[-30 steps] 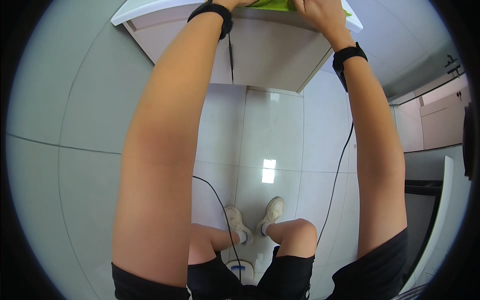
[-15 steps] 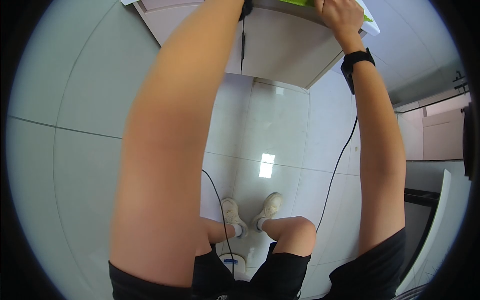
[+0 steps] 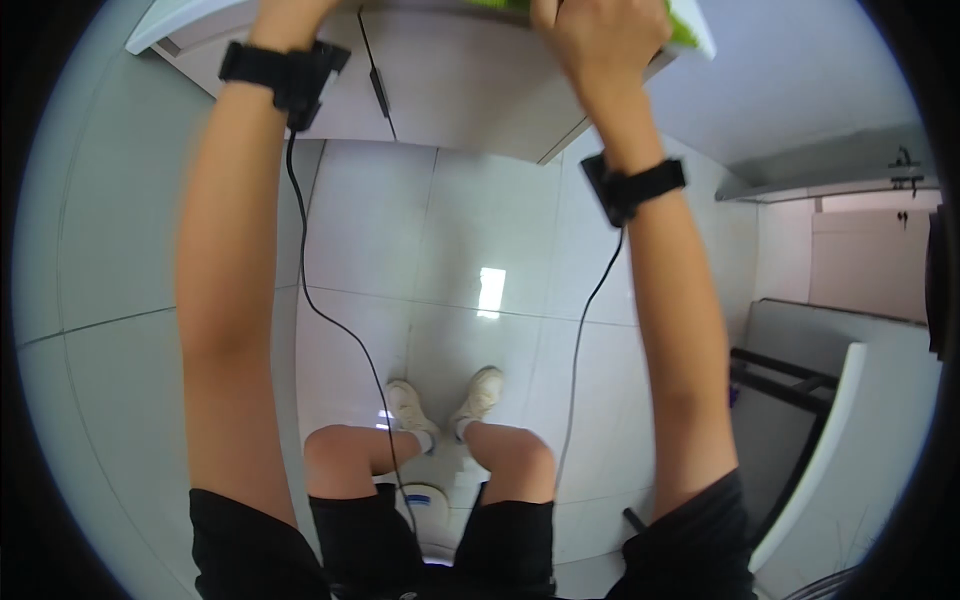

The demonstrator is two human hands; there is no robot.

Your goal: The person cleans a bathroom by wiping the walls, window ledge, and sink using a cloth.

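Note:
At the top edge, my right hand (image 3: pixel 612 38) is closed, with fingers bent and pressed together, over a bright green, cloth-like piece (image 3: pixel 683 30) on the white countertop (image 3: pixel 703 38). More of the green shows to the left of this hand; its exact kind is unclear. My left hand (image 3: pixel 292 18) reaches over the counter's left part, slightly blurred. Its fingers lie beyond the top edge, so what they touch is hidden. Each wrist carries a black strap with a small box and a cable.
Below the counter is a pale cabinet (image 3: pixel 470 85) with a dark handle (image 3: pixel 379 92). Black cables (image 3: pixel 340 325) hang from both wrists towards my lap. A white-edged panel with a dark frame (image 3: pixel 800 385) stands at right. My shoes (image 3: pixel 483 392) are on the glossy tiles (image 3: pixel 370 220).
The view has shifted, and the counter sits further left. My left arm has swung left, bringing its wrist strap into sight. My right hand stays on the green piece.

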